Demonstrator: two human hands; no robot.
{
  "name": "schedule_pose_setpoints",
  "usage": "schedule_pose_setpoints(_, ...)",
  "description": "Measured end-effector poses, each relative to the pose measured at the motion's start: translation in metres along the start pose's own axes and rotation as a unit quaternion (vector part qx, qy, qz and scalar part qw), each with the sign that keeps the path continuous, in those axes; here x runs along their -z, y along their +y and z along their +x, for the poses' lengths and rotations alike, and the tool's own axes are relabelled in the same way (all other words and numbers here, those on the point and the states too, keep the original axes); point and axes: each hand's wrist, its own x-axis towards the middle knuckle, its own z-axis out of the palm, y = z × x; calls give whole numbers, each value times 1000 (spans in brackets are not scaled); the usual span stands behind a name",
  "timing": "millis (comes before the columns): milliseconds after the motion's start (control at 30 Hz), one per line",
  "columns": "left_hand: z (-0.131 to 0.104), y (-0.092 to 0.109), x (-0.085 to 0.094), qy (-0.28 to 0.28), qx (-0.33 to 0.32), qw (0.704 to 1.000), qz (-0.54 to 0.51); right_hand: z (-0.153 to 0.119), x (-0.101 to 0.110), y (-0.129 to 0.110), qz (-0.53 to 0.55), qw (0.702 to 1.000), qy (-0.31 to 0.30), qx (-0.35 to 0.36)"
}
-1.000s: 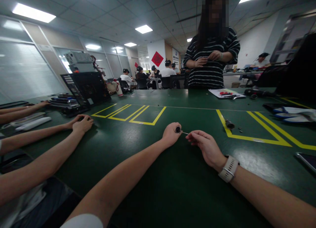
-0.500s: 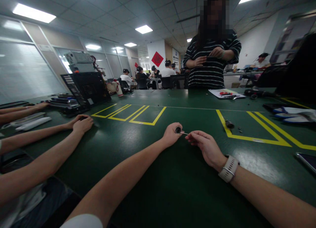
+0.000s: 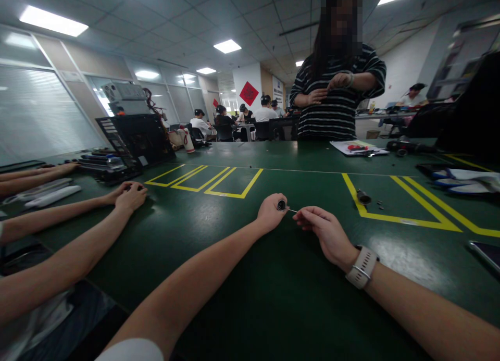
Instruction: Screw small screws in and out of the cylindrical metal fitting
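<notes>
My left hand (image 3: 270, 214) is closed around a small dark round part (image 3: 281, 205) with a hollow, ring-like end facing me. A thin metal rod (image 3: 292, 211), perhaps a hex key, runs from beside that part to my right hand (image 3: 318, 226). The right fingertips pinch the rod's near end; its far tip is hidden at the left hand. Both hands are above the green table (image 3: 234, 277). To the right, a dark cylindrical part (image 3: 363, 197) lies by a yellow tape line, with a few tiny dark pieces (image 3: 380, 202) beside it.
Yellow tape outlines (image 3: 224, 195) mark the table. At left are another person's hands (image 3: 130, 197) and a black metal case (image 3: 136, 139). A person in a striped top (image 3: 332, 98) stands opposite. Papers (image 3: 357, 148), a phone (image 3: 486, 257) and blue-white gloves (image 3: 464, 181) lie at right.
My left hand has shifted very slightly left with the round part. The right hand stays nearly in place. Across the table, the standing person's arm has moved a little.
</notes>
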Motion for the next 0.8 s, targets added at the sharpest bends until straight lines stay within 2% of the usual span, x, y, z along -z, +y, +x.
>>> schedule_pose_setpoints(800, -1, 4, 3, -3, 22, 999, 32, -1, 0, -2, -1, 1000, 1, -1)
